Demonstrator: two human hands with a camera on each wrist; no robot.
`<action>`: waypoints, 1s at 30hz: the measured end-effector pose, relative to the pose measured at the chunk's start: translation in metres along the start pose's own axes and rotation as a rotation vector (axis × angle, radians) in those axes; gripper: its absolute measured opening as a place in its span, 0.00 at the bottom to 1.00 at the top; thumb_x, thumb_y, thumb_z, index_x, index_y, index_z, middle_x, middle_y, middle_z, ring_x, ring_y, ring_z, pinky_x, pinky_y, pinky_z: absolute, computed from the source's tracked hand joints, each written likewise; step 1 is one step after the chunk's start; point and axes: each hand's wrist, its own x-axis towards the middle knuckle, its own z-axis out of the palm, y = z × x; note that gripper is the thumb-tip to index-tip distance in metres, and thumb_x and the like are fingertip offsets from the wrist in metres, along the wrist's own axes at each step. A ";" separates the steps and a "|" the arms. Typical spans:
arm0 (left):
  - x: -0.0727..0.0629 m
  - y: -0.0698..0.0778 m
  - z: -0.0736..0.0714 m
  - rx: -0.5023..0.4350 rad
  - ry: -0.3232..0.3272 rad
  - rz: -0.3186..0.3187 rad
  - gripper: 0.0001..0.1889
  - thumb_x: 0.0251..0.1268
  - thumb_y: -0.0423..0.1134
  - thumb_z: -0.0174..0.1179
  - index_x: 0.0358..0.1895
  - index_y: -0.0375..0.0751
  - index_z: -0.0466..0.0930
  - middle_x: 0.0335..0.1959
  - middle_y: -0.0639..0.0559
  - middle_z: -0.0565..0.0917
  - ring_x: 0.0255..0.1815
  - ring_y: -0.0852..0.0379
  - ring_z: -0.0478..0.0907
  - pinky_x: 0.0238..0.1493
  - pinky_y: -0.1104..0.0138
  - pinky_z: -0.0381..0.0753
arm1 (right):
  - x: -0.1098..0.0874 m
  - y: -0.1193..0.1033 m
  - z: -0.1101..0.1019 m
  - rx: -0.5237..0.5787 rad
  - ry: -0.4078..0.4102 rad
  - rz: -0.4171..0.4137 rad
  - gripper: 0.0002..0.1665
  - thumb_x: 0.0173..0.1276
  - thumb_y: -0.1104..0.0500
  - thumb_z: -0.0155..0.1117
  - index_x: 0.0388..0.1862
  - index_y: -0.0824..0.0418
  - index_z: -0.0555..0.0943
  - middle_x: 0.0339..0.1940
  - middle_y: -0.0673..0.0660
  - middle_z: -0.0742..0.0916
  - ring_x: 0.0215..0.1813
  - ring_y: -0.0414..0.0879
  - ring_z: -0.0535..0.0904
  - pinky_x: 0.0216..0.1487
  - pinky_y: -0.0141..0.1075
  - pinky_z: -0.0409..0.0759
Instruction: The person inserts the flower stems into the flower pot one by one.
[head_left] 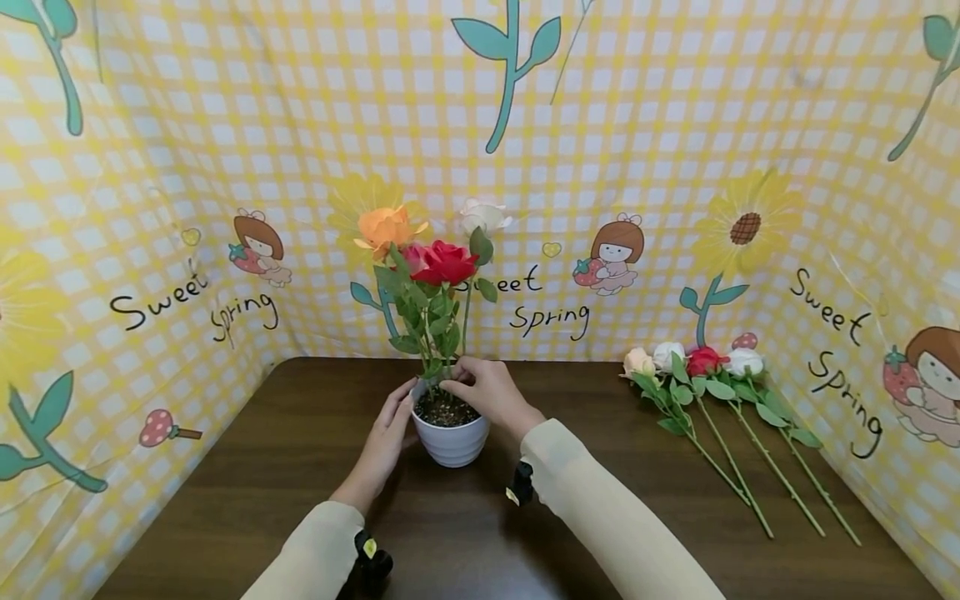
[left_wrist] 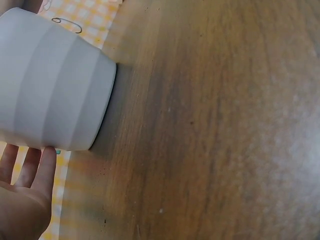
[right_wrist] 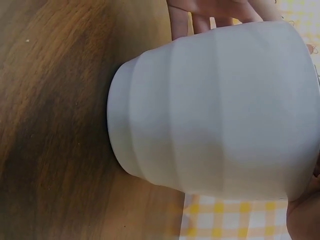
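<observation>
A white ridged flowerpot (head_left: 452, 446) filled with dark soil stands upright on the table. My left hand (head_left: 386, 437) rests against its left side; in the left wrist view fairly straight fingers (left_wrist: 46, 172) touch the wall. Over the pot's right rim, my right hand (head_left: 491, 396) pinches the stem of a white rose (head_left: 482, 217) low down, just above the soil. The stem's lower end is hidden by the fingers. Beside it in the pot rise an orange rose (head_left: 388, 229), a red rose (head_left: 444, 262) and a partly covered pink bloom (head_left: 412, 257).
Several cut roses lie on the right of the brown table (head_left: 300, 492): a peach rose (head_left: 639, 363), a red rose (head_left: 707, 362) and white ones (head_left: 744, 362), stems pointing toward the front. A yellow checked cloth (head_left: 315, 125) hangs behind and at both sides.
</observation>
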 end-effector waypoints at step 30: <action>0.000 -0.001 0.000 0.014 0.011 0.009 0.28 0.83 0.55 0.39 0.78 0.50 0.57 0.79 0.45 0.55 0.77 0.43 0.52 0.63 0.36 0.67 | -0.023 0.004 -0.043 0.049 -0.021 -0.007 0.10 0.72 0.50 0.67 0.44 0.54 0.83 0.38 0.46 0.87 0.39 0.37 0.81 0.41 0.35 0.81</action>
